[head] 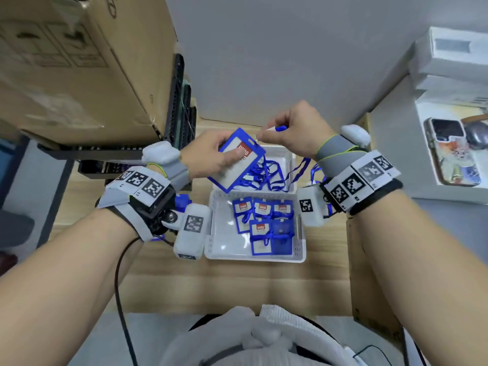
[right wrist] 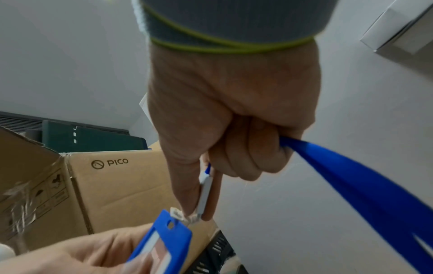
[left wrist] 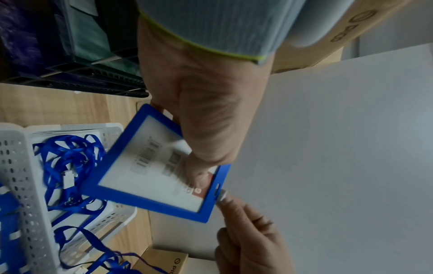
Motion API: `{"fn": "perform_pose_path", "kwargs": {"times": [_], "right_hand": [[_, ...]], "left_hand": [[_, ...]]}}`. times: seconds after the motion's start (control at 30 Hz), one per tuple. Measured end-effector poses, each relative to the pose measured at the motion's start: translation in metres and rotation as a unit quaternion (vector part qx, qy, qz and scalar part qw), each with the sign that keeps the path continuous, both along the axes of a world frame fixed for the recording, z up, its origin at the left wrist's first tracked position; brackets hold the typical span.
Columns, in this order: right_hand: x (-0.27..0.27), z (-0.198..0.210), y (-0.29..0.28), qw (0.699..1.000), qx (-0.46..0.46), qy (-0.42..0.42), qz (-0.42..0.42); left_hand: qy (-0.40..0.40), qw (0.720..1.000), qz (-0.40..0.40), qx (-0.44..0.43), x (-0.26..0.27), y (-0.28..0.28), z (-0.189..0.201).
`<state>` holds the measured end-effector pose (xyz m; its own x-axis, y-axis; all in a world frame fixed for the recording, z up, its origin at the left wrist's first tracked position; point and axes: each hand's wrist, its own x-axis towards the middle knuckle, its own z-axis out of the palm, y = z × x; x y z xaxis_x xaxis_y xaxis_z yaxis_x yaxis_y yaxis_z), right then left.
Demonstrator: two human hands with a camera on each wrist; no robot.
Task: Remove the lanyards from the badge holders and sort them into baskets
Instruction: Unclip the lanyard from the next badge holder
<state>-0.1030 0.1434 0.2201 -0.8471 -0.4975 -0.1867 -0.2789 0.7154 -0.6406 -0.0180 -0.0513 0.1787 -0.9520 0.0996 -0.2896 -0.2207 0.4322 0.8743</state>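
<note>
Pale wood runs under your arms as the table (head: 163, 270), pushed against a grey wall, with a large cardboard box (head: 66, 64) on your left and a black crate (head: 179, 107) beside it. Your left hand (head: 208, 154) holds a blue badge holder (head: 239, 159) tilted in the air above the far basket (head: 286, 154), thumb pressed on its clear face and fingers (left wrist: 159, 106) curled behind the frame. Your right hand (head: 298, 130) is closed: thumb and forefinger pinch the white clip (right wrist: 206, 192) of the blue lanyard (right wrist: 365, 185) right at the holder's slot, and the other fingers (right wrist: 248, 148) are curled round the strap, which trails down past your wrist. Whether the clip is free of the slot you cannot tell from these views.

Loose blue lanyards (head: 266, 173) lie tangled in the far basket. In the near basket (head: 215, 233), touching the far one, several badge holders (head: 260, 220) lie flat. White boxes (head: 454, 56) and a phone (head: 449, 151) sit off to your right.
</note>
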Motion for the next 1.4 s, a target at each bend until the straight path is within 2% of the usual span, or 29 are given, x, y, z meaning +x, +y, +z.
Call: {"fn": "perform_pose_path", "kwargs": {"times": [0.1,0.2,0.67,0.97,1.23,1.4], "right_hand": [[0.005,-0.001,-0.003,1.0,-0.005,-0.006,-0.014],[0.006,-0.002,-0.004,1.0,-0.009,-0.001,-0.023],[0.009,0.001,-0.003,0.994,-0.059,-0.078,0.041],[0.016,0.006,-0.005,0.988,-0.076,-0.12,0.066],[0.013,0.002,-0.01,0.995,-0.023,-0.076,0.059],[0.013,0.0,-0.009,0.994,-0.013,-0.082,0.07]], "left_hand": [[-0.008,0.999,-0.035,0.008,0.003,-0.002,0.008],[-0.015,0.999,-0.037,0.011,0.007,-0.004,0.012],[-0.034,0.997,-0.066,0.021,0.01,-0.005,0.018],[-0.019,0.998,-0.053,-0.016,0.006,-0.005,0.022],[-0.011,0.998,-0.038,-0.047,0.005,-0.005,0.019],[-0.008,0.998,-0.036,-0.052,0.006,-0.005,0.022]]}}
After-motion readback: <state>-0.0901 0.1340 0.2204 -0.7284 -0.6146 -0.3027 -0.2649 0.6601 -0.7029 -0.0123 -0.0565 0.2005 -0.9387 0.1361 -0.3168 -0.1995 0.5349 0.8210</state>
